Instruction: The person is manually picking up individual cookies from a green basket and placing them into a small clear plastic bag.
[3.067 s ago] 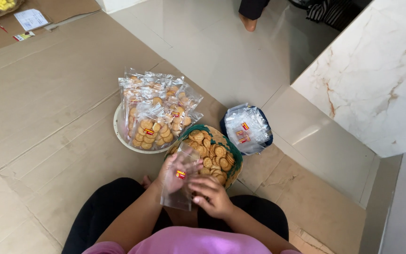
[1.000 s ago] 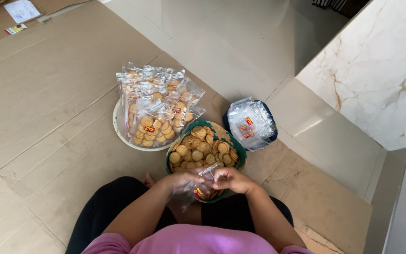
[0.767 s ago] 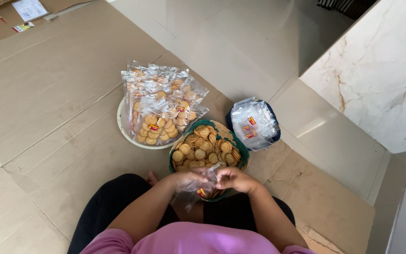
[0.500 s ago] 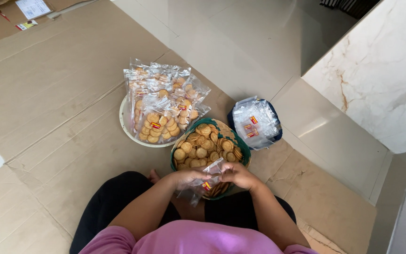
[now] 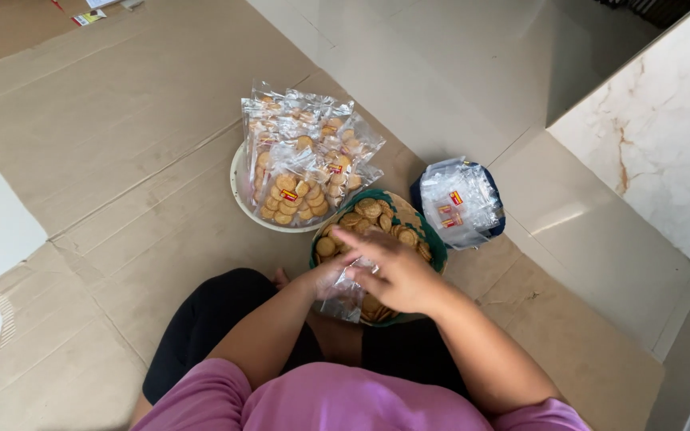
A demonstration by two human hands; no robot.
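Clear bag: we see a small clear plastic bag [image 5: 343, 294] held low over the near rim of the green bowl, just in front of the seated person's lap; it looks only partly filled, though its contents are hard to make out
Left hand: our left hand [image 5: 325, 275] pinches the bag's top edge, fingers closed on the plastic
Right hand: our right hand [image 5: 389, 270] lies palm down over the bag and the bowl, fingers spread and stretched toward the loose biscuits; we cannot tell whether it holds any
Green bowl: a round green bowl [image 5: 433, 239] holds loose round golden biscuits [image 5: 365, 214] and sits touching the knees
Step in hand: we judge this to be filling the bag with biscuits from the bowl
Next move calls for: in our judgement, the left hand keeping the bag mouth open and steady while the right gathers a few biscuits without crushing them
White dish: a pale dish [image 5: 243, 203] just behind the bowl carries a heap of filled biscuit packets [image 5: 301, 164], each with a small red and yellow label
Blue tub: to the right, a dark blue tub [image 5: 495, 225] holds a stack of empty clear bags [image 5: 458, 199]
Floor: flattened brown cardboard [image 5: 105, 128] covers the floor, with pale tiles [image 5: 457, 72] beyond
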